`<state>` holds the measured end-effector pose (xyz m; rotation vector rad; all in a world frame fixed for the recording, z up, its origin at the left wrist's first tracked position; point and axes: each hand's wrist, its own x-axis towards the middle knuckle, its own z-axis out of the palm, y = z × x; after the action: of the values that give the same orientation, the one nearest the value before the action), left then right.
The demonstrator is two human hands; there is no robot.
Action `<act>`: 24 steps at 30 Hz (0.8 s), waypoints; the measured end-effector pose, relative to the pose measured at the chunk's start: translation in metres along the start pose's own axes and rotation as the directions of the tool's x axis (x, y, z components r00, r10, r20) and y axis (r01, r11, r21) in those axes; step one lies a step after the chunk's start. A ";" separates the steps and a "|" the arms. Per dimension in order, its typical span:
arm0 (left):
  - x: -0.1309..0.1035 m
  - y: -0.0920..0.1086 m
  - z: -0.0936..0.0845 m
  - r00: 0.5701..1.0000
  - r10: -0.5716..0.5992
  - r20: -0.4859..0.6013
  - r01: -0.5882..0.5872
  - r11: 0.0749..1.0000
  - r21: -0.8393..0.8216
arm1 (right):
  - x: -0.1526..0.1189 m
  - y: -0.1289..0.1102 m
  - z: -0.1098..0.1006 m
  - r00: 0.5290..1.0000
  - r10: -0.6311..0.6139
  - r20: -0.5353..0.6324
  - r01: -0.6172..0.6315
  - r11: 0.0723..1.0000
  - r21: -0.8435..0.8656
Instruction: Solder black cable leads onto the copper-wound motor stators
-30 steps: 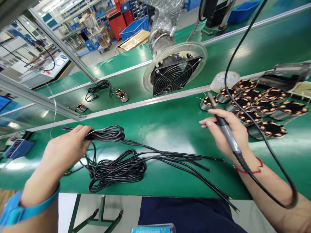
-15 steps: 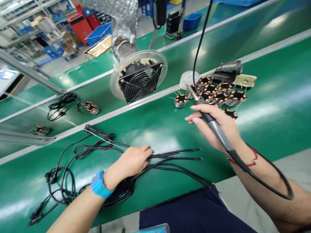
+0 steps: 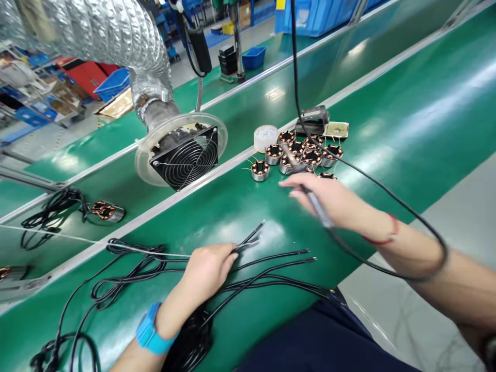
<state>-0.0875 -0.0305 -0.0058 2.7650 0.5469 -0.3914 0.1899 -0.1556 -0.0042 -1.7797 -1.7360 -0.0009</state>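
Observation:
My left hand [image 3: 211, 268], with a blue watch on its wrist, is closed around black cables whose stripped ends [image 3: 258, 232] stick out to the right; a thin pale strand runs through it too. In my right hand [image 3: 329, 199] is a soldering iron [image 3: 320, 206], its blurred tip angled up and left toward the stators. Several round stators with copper windings [image 3: 312, 157] stand in a cluster past that hand, one [image 3: 260, 170] a little apart on the left. More black cables [image 3: 279, 281] lie below my left hand.
A fan [image 3: 189, 157] on a foil duct [image 3: 143, 46] hangs over the bench divider. Beside the stators are a roll of white tape [image 3: 265, 138] and a metal stand [image 3: 312, 121]. Coiled cables [image 3: 135, 263] lie at left. The iron's cord loops over my right forearm.
The view has shifted to the right. My left hand has drawn the held cable ends up, apart from the other cables. My right hand has moved with the iron, its fingers now closer around it.

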 end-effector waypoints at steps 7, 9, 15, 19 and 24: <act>0.032 -0.002 0.011 0.998 -0.059 -0.036 0.054 0.989 -0.141 | 0.064 0.009 0.061 0.963 0.149 0.223 -0.060 0.930 -0.363; 0.030 -0.012 0.012 0.987 -0.099 -0.129 0.052 0.943 -0.328 | 0.068 0.010 0.064 0.964 0.153 0.219 -0.068 0.934 -0.352; 0.038 -0.041 0.008 0.879 -0.467 -0.098 0.144 0.457 -0.878 | 0.044 -0.007 0.063 0.942 0.022 0.336 0.029 0.989 -0.147; 0.046 -0.039 0.001 0.832 -0.555 -0.011 0.117 0.195 -0.974 | 0.028 -0.023 0.066 0.911 -0.190 0.366 0.147 0.979 0.141; 0.043 -0.035 -0.004 0.874 -0.475 0.103 0.237 0.231 -0.944 | 0.023 -0.033 0.067 0.956 -0.186 0.229 0.135 0.965 0.223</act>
<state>-0.0621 0.0155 -0.0240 1.4573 1.0614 0.1594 0.1347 -0.1081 -0.0331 -1.5352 -1.9757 0.3339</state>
